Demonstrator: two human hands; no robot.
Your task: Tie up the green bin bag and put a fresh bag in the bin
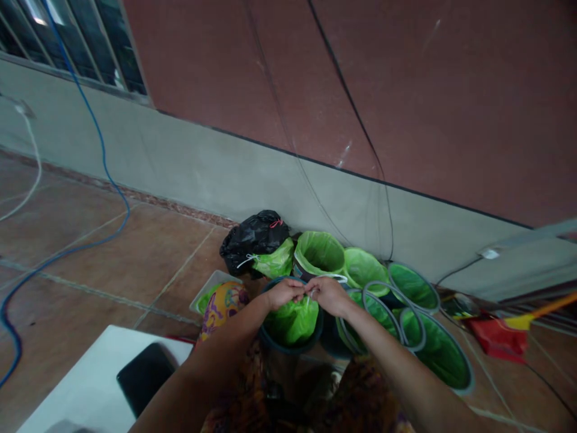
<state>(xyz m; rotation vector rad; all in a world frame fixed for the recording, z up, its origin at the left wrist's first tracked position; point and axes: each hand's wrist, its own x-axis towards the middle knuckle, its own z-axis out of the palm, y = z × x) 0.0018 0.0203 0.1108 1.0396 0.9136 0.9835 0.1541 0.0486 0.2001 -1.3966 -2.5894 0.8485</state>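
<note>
My left hand point(283, 293) and my right hand point(330, 294) meet over a dark round bin point(265, 337) lined with a green plastic bag point(293, 322). Both pinch the gathered top of that bag between their fingertips, close together. Several more bins with green liners stand behind and to the right, among them one with a light green liner point(319, 252) and a large one point(444, 358) at the right.
A tied black bag point(252, 237) and a tied green bag point(274, 261) lie by the wall. A white table top point(90, 385) with a black phone point(145, 374) is at lower left. A blue cable point(103, 162) crosses the tiled floor. A red dustpan point(496, 340) lies right.
</note>
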